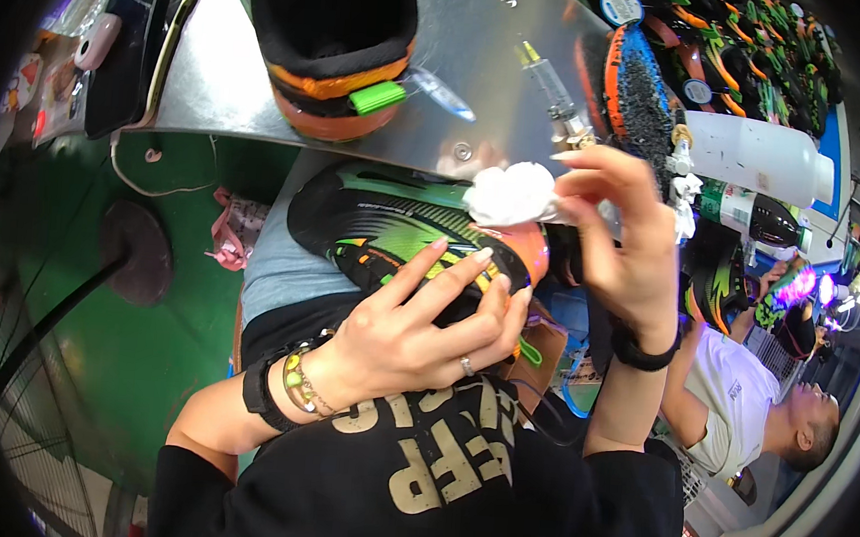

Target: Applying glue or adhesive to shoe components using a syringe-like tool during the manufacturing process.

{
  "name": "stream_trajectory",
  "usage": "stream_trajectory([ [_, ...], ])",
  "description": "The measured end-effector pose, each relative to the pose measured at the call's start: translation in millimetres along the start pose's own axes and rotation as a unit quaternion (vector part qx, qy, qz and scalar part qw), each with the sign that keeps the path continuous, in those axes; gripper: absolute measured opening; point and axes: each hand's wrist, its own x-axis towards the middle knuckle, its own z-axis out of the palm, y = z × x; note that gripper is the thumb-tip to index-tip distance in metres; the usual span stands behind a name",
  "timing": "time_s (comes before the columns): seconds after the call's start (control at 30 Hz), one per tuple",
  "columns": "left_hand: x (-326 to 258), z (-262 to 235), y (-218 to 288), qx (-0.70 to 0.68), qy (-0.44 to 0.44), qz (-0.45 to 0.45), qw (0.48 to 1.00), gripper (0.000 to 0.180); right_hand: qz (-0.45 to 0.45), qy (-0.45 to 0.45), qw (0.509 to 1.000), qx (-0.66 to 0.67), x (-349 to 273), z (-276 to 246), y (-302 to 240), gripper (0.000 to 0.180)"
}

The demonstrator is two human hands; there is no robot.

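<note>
A black and green running shoe with an orange end lies on its side across my lap, just under the table edge. My left hand holds it, fingers spread over its near side; the thumb is hidden. Above the shoe's orange end, my right hand pinches a crumpled white wad between thumb and fingertips. The wad looks like cloth or cotton; it overlaps the shoe in view, and I cannot tell whether they touch.
On the metal table stand a black and orange shoe, a clear syringe and a dark-bristled brush. A white bottle and a dark drink bottle lie at right. A person sits beyond; a wire fan stands left.
</note>
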Motion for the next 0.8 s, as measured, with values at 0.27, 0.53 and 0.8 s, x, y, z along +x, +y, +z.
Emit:
stream_trajectory([
  [0.27, 2.8, -1.1, -0.5, -0.005, -0.002, 0.015, 1.000, 0.033, -0.030, 0.381, 0.897, -0.221, -6.7, -91.7, 53.0, 0.016],
  [0.53, 5.0, -2.5, -0.9, -0.013, -0.005, 0.007, 1.000, 0.032, -0.083, 0.172, 0.906, -0.378, 4.5, -67.4, 49.0, 0.030],
  [0.8, 4.0, -4.4, -1.7, -0.020, -0.014, 0.007, 1.000, 0.032, -0.224, -0.175, 0.888, -0.363, 6.9, -29.7, 82.7, 0.063],
])
